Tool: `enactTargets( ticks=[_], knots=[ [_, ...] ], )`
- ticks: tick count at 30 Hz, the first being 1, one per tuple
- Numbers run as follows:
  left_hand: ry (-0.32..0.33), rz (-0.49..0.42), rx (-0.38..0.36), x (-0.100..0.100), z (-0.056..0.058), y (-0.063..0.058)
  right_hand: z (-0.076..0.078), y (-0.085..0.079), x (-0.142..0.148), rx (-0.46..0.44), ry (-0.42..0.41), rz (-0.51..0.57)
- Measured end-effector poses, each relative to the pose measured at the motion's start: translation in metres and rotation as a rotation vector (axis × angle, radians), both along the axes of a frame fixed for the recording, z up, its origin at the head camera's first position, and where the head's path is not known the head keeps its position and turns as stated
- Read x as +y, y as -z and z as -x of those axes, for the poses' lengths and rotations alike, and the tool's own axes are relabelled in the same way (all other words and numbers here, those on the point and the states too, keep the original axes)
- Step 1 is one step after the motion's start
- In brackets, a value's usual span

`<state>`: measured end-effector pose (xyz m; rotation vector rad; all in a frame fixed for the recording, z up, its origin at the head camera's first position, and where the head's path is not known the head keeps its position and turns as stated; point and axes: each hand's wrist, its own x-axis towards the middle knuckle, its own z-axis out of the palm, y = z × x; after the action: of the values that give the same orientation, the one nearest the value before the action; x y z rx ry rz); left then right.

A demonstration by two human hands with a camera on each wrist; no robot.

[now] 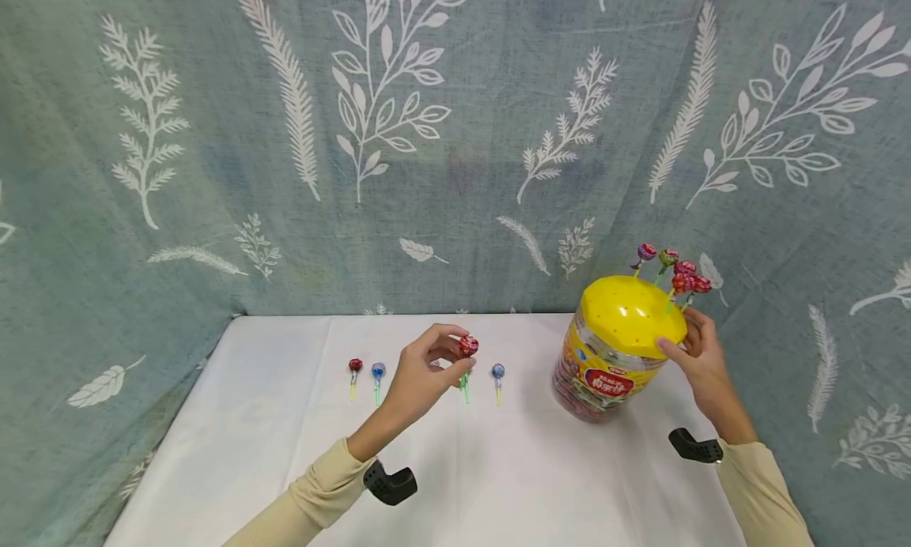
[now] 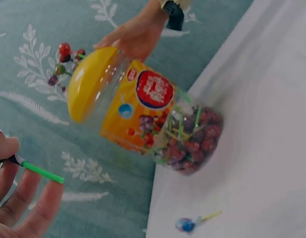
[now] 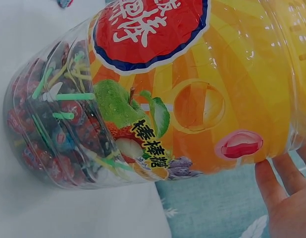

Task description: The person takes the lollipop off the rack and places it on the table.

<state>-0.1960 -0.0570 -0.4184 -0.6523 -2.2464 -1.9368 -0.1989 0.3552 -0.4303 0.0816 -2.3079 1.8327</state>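
My left hand (image 1: 427, 367) pinches a red-wrapped lollipop (image 1: 468, 345) above the table, left of the jar. Its green stick (image 2: 44, 172) points out past the fingers in the left wrist view. A big clear candy jar (image 1: 605, 373) with a yellow domed lid (image 1: 629, 314) stands on the right. My right hand (image 1: 706, 365) grips the lid's right edge, thumb in front and fingers round the side. Several lollipops (image 1: 682, 283) stick up out of the lid by their sticks. More wrapped lollipops (image 3: 49, 124) fill the jar's lower part.
On the white tablecloth (image 1: 541, 476) lie a red lollipop (image 1: 355, 365) and a blue lollipop (image 1: 379, 370) left of my left hand. Another blue lollipop (image 1: 498, 371) lies between that hand and the jar. A leaf-patterned grey-green curtain (image 1: 455, 175) hangs behind and at the sides.
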Motion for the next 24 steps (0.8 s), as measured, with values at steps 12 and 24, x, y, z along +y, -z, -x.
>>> enactTargets(
  ticks=[12, 24],
  knots=[
    [-0.112, 0.018, -0.198, -0.05, -0.031, 0.009, 0.002, 0.0, -0.002, 0.018, -0.007, 0.016],
    [-0.315, 0.031, -0.402, -0.096, -0.035, 0.084, 0.001, 0.002, 0.002, 0.007, -0.013, 0.019]
  ],
)
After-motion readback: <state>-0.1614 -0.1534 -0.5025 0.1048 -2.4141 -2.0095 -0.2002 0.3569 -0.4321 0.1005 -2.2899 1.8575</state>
